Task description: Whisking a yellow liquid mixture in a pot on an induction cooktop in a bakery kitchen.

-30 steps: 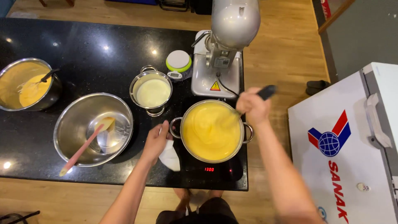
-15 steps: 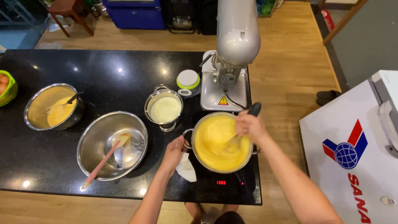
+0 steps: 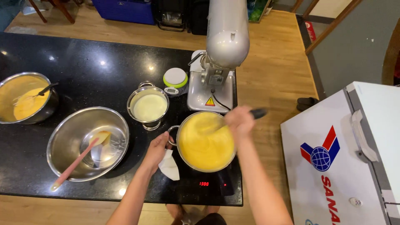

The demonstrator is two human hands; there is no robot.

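A black-handled stirring tool [image 3: 255, 113] is clamped in the right hand [image 3: 238, 121] over the steel pot of yellow batter [image 3: 205, 142]; its handle is gripped through white cloth [image 3: 170, 166] by the left hand [image 3: 156, 151], near the black counter [image 3: 83, 62] edge.

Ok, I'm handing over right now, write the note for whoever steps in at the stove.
Left hand: grips the pot's side handle through a white cloth.
Right hand: shut on a black-handled stirring tool, its end in the yellow cream.
Pot: on the induction hob, display lit, beside the stand mixer.
Done: cream looks smooth, pot nearly full.
Left: cannot tell from here.
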